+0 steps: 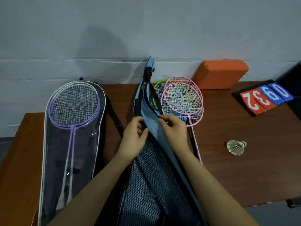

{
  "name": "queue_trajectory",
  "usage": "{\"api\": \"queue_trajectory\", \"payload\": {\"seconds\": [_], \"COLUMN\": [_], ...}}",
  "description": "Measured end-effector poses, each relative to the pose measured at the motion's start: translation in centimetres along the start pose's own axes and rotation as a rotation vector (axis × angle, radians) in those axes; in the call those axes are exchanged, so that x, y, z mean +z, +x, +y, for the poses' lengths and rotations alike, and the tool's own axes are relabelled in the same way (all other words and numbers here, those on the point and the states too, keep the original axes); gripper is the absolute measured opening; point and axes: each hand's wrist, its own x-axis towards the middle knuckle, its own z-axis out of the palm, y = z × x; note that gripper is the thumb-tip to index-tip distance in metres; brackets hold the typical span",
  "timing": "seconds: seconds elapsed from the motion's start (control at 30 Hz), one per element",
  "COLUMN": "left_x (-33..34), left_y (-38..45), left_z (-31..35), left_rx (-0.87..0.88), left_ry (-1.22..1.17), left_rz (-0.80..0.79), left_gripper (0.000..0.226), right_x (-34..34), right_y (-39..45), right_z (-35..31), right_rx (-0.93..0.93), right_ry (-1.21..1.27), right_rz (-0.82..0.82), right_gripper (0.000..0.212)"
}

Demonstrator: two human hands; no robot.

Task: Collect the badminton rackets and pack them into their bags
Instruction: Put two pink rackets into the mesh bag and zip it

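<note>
Centrally, left hand [135,136] and right hand [172,129] fingers pinching blue bag [151,126] edges, scoreboard [267,98] reading 2 3 9 0 upside down

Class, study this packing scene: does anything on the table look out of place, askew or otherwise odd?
The shuttlecock lies tipped on its side, alone on the table, apart from the rackets. The score flip cards read upside down from this view. Nothing looks damaged or spilled.
</note>
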Motion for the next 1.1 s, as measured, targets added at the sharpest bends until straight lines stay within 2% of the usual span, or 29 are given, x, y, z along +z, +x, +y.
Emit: {"api": "queue_trajectory", "payload": {"seconds": [0.2,0.33,0.47,0.53,0.63,0.73,0.8,0.93,1.1], "left_x": [1.8,1.0,-0.3,-0.4,0.2,1.3,2.1,3.1,3.3], "left_y": [-0.3,-0.4,-0.2,0.1,0.5,0.4,0.1,0.0,0.0], "left_z": [1.4,1.6,0.9,0.7,0.2,-0.1,-0.3,-0.3,-0.2], "left_rx": [-0.048,-0.103,-0.131,-0.16,-0.178,-0.194,-0.19,-0.164,-0.154], "left_ry": [-0.041,-0.136,-0.269,-0.266,-0.214,-0.179,-0.146,-0.09,-0.069], "left_rz": [0.13,0.201,0.067,0.0,-0.013,-0.004,0.003,0.039,0.072], "left_gripper": [0.048,0.039,0.028,0.032,0.038,0.039,0.04,0.04,0.039], "right_x": [-0.4,-0.4,-0.2,-0.2,-1.2,-3.4,-5.1,-5.9,-5.5], "right_y": [-0.3,-0.2,0.2,-0.1,-1.1,-2.7,-3.9,-5.5,-5.2], "right_z": [0.1,0.9,2.6,3.6,5.3,7.5,9.1,10.9,11.7], "right_rx": [0.103,0.162,0.267,0.315,0.345,0.357,0.394,0.412,0.444], "right_ry": [0.121,0.128,0.103,0.112,0.128,0.025,-0.143,-0.508,-0.533], "right_rz": [0.049,0.16,0.174,0.139,0.032,0.132,0.18,0.052,0.047], "right_gripper": [0.011,0.013,0.011,0.01,0.017,0.02,0.022,0.025,0.025]}}
